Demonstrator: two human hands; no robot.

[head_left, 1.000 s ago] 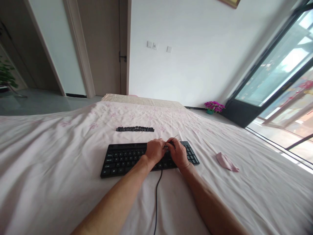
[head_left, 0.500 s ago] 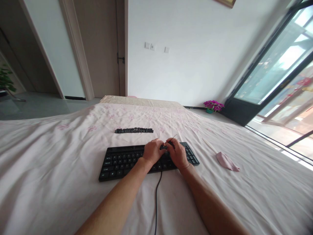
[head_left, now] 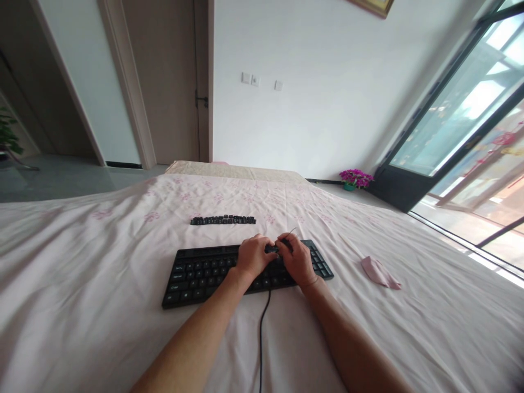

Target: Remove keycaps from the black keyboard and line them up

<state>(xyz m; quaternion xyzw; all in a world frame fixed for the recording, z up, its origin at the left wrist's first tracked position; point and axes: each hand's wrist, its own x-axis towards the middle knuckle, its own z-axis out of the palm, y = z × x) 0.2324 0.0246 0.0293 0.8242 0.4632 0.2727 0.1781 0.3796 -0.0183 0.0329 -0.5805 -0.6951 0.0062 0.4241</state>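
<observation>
A black keyboard (head_left: 200,270) lies on a pale pink floral sheet (head_left: 82,273), its cable (head_left: 262,327) running toward me. My left hand (head_left: 251,255) and my right hand (head_left: 295,259) meet over its upper right part, fingers curled and pinching at a small dark thing between them that I cannot make out; a thin wire-like piece sticks up from the right fingers. Beyond the keyboard a row of loose black keycaps (head_left: 223,220) lies on the sheet.
A small pink cloth (head_left: 379,272) lies on the sheet to the right. A pot of purple flowers (head_left: 355,178) stands on the floor by the glass sliding door (head_left: 458,136). A wooden door (head_left: 172,82) is at the back left.
The view has drifted slightly. Both hands stay together over the same part of the keyboard, with only small finger movement.
</observation>
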